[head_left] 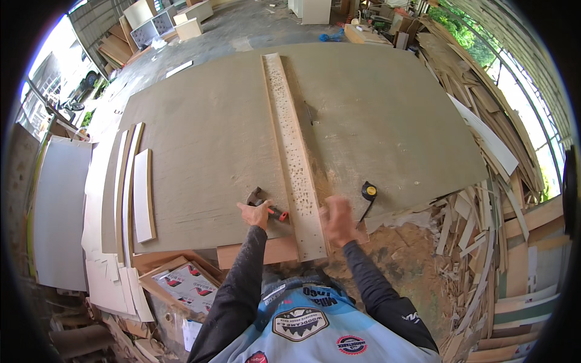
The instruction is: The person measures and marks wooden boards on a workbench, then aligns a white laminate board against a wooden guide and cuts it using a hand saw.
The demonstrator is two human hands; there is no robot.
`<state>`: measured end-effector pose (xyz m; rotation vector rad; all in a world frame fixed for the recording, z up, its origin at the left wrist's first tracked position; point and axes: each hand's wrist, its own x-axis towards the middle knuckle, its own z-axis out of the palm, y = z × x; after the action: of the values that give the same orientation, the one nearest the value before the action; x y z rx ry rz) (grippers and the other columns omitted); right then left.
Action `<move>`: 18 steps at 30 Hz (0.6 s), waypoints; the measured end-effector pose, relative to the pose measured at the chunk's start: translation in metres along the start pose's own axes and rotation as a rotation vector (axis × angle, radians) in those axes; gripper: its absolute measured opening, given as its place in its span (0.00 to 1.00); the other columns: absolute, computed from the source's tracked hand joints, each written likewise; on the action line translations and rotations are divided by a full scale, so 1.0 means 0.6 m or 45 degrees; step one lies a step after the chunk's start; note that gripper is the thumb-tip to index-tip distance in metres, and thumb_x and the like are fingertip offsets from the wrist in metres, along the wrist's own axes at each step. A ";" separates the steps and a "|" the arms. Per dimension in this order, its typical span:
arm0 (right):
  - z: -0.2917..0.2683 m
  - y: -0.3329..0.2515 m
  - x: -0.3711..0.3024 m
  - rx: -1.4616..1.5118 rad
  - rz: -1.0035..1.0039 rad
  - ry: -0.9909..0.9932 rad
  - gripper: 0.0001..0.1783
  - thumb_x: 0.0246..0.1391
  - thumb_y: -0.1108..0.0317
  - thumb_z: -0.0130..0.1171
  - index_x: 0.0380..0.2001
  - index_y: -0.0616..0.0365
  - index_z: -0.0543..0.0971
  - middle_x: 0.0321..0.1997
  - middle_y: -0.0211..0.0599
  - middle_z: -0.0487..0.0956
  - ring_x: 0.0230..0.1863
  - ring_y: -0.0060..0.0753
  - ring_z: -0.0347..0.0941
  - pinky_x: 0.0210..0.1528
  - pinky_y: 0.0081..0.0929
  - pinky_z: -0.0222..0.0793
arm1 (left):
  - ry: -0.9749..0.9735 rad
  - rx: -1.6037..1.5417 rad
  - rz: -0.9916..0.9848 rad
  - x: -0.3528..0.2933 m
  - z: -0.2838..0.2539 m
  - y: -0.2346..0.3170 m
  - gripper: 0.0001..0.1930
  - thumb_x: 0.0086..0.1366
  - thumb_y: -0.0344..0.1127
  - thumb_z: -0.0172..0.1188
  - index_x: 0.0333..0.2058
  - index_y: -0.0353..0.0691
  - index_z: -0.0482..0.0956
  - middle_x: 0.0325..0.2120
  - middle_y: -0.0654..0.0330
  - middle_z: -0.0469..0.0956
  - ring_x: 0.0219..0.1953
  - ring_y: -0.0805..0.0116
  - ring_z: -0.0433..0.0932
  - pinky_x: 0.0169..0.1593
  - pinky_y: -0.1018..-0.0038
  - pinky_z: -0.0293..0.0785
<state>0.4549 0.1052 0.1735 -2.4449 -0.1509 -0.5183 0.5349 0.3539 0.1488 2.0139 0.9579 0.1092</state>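
My left hand [256,215] is closed round a hammer [280,214] with a dark head and a red-and-black grip, just left of a long narrow board. That board [293,151], pale and dotted with many small holes or marks, runs from near my body to the far side of a large grey-brown worktop [200,145]. At its near right edge is my right hand [339,221], smeared by motion, so its fingers cannot be made out. Right of that hand lies a black-and-yellow tape measure [369,191].
White-faced strips [144,196] lie along the worktop's left side. A brown board [233,256] shows under the near end of the long board. Offcuts [475,224] are heaped at the right, with stacked planks [466,85] beyond. A box-like wooden frame [181,284] stands below left.
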 end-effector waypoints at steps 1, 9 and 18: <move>0.034 0.002 -0.017 -0.058 -0.235 -0.055 0.23 0.54 0.62 0.57 0.49 0.66 0.72 0.51 0.56 0.73 0.56 0.57 0.67 0.60 0.49 0.61 | -0.055 0.056 0.007 -0.005 0.010 0.009 0.51 0.38 0.36 0.79 0.60 0.25 0.59 0.44 0.37 0.79 0.49 0.40 0.78 0.54 0.60 0.74; 0.125 -0.119 0.004 0.326 0.211 -0.260 0.33 0.46 0.63 0.65 0.55 0.66 0.71 0.48 0.52 0.78 0.52 0.54 0.73 0.58 0.42 0.66 | -0.586 -0.538 0.075 -0.020 -0.045 -0.002 0.25 0.48 0.23 0.73 0.44 0.33 0.71 0.29 0.54 0.80 0.28 0.63 0.83 0.29 0.69 0.82; -0.059 -0.048 -0.006 1.037 0.648 -1.366 0.19 0.46 0.68 0.67 0.43 0.64 0.79 0.33 0.33 0.81 0.28 0.22 0.77 0.32 0.25 0.74 | -1.280 -0.730 0.446 -0.241 -0.114 0.023 0.36 0.62 0.24 0.65 0.67 0.35 0.59 0.37 0.54 0.84 0.40 0.73 0.81 0.45 0.73 0.78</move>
<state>0.4335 0.1069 0.2139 -1.6001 -0.1260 0.9324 0.4136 0.2998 0.2396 1.3805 -0.0781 -0.3726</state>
